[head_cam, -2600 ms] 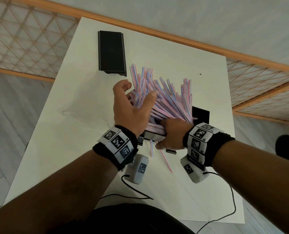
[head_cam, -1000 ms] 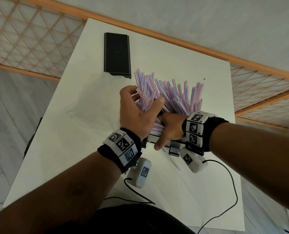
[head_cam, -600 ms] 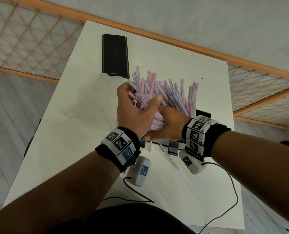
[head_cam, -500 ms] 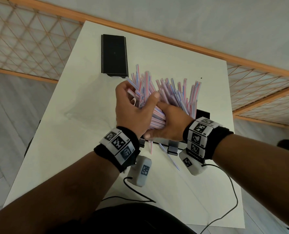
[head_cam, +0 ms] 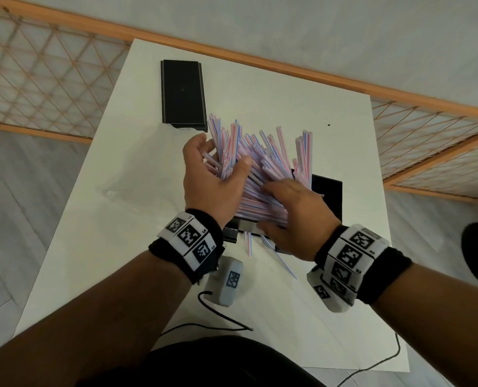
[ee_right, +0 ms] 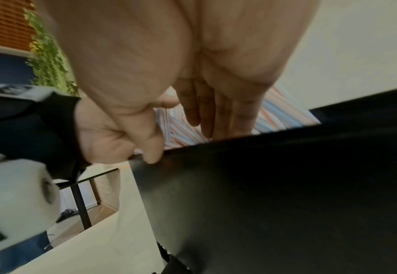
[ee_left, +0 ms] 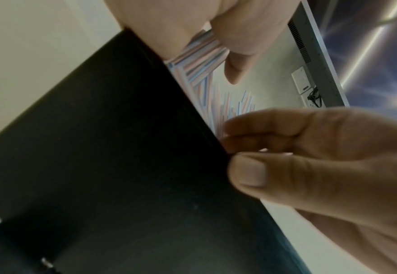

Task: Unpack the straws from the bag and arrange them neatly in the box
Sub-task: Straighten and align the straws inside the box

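Straws point(head_cam: 263, 166) fan up from the black box point(head_cam: 327, 191), left hand point(head_cam: 210, 182) gripping them, right hand point(head_cam: 296, 216) pressing flat.

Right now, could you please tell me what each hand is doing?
Left hand: grips the straws.
Right hand: fingers straight, pressing on the straws over the box.

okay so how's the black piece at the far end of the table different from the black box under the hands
The far black piece lies bare and flat with nothing in it; the black box holds a fanned pile of straws. No hand touches the far piece; the left hand and right hand work at the box. Both are black, rectangular, on the white table.
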{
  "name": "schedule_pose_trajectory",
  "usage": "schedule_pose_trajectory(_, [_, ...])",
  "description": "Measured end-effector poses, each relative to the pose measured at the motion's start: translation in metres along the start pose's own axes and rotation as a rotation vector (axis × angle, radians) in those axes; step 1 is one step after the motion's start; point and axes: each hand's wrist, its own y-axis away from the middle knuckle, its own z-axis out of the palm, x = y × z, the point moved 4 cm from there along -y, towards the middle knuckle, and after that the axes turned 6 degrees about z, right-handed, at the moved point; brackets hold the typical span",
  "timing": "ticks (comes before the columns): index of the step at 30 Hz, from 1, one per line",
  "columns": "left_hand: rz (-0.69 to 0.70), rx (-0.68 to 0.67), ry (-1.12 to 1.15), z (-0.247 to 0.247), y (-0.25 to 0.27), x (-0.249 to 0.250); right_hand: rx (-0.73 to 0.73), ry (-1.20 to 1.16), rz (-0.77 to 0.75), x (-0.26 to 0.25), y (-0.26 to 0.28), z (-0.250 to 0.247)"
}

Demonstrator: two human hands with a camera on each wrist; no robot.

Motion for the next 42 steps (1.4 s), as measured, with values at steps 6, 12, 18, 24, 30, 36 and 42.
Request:
schedule_pose_trajectory(6, [0.015,-0.016,-0.056,0.0,0.005,0.001,-0.384,0.156,0.186,0.008,-0.004,0.019])
schedule_pose_trajectory(12, [0.003,-0.031,-0.005,-0.003,0.007,0.0,-0.486,0.277,0.332,0.003,-0.017,0.032])
schedule_pose_trajectory(18, [0.026,-0.036,0.004,-0.004,0.006,-0.001,-0.669,0.282,0.455,0.004,-0.031,0.039])
schedule_pose_trajectory(24, [0.023,-0.052,0.029,-0.004,0.005,-0.005,-0.883,0.175,0.523,0.007,-0.041,0.042])
schedule_pose_trajectory(30, [-0.007,-0.042,0.074,-0.003,0.004,-0.006,-0.865,0.148,0.507,0.011,-0.053,0.046])
schedule_pose_trajectory(36, [-0.011,-0.045,0.052,-0.004,0.005,-0.003,-0.876,0.038,0.486,0.016,-0.052,0.05])
schedule_pose_trajectory(42, [-0.041,-0.053,-0.013,-0.002,0.004,-0.002,-0.688,0.099,0.302,0.009,-0.053,0.041])
